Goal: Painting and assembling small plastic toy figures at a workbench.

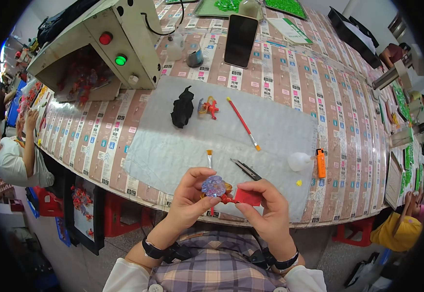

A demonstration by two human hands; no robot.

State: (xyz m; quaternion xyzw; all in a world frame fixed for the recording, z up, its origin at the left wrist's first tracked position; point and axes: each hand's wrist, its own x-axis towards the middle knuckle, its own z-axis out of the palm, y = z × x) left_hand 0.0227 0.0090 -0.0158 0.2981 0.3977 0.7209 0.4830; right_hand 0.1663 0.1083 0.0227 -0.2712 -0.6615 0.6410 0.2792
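Observation:
Near the table's front edge, my left hand (188,198) is closed around a small figurine (215,186) with a clear bluish-purple, flower-shaped top and red and amber parts. Between the thumb and fingers of my right hand (269,207) is a thin red square piece (249,197), held against the figurine's red end. A red-handled paintbrush (209,156) passes behind my left hand; whether it is gripped or lying there I cannot tell. Just beyond my hands lies a pair of dark tweezers (245,168). Another red and amber figurine (208,108) rests farther off.
A grey cloth (275,117) covers the work area, bearing a second paintbrush (244,124), a black crumpled cloth (182,108) and a white lump (300,161). An orange lighter (321,163) lies right. Farther away are a phone (241,41) and a metal box with buttons (110,51).

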